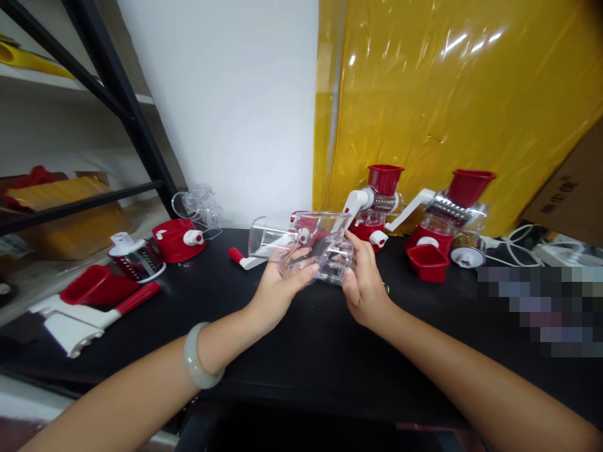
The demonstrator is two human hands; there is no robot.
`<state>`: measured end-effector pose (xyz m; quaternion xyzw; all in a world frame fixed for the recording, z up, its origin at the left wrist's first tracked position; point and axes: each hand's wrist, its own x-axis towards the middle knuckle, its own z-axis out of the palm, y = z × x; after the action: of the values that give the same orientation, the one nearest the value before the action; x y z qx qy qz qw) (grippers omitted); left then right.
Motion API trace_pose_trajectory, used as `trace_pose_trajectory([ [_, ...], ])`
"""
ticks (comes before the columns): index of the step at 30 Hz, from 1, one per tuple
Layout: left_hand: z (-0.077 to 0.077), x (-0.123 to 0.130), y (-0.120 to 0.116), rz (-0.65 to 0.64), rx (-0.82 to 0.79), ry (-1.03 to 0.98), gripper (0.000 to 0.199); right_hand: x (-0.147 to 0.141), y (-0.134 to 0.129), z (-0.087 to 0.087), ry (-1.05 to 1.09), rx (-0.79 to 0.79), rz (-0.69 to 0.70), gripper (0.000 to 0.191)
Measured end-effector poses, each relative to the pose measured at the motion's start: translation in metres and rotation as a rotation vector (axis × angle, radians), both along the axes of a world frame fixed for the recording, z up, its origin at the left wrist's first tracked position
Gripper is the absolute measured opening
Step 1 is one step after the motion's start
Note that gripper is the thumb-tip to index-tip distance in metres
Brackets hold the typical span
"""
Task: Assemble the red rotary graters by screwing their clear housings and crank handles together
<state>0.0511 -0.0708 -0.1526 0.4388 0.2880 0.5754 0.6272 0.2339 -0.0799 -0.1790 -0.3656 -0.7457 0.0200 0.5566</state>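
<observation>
A clear plastic grater housing (330, 254) is held above the black table between my two hands. My left hand (285, 282) grips its left side, the thumb lying across the front. My right hand (365, 279) closes on its right side, fingertips against the plastic. The housing's wide tube points left. Behind it, partly covered, are a red grater base (304, 220) and a white crank with a red handle (238, 256). To the right of these stands an assembled rotary grater (384, 182) with a red hopper.
On the left lie a red base (176, 242), a metal grating drum (136, 258), a red hopper (101, 285) and a white crank arm (70, 323). Another rotary grater (459, 207) and a red food pusher (428, 262) stand right, near white cables (513, 242). A black shelf frame (125, 100) rises left.
</observation>
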Motion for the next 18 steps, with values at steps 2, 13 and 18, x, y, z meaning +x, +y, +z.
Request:
trace_pose_trajectory([
  [2,0.002,-0.001,0.001,-0.008,-0.020,-0.007,0.050,0.000,-0.001,0.001,0.012,-0.007,-0.013,0.058],
  [13,0.005,-0.007,0.017,0.106,-0.039,0.008,0.051,0.030,0.033,-0.006,0.193,-0.219,0.005,0.059],
  [18,0.009,-0.023,0.038,0.134,-0.016,0.150,0.050,0.031,0.047,-0.008,0.708,-0.578,0.259,0.057],
])
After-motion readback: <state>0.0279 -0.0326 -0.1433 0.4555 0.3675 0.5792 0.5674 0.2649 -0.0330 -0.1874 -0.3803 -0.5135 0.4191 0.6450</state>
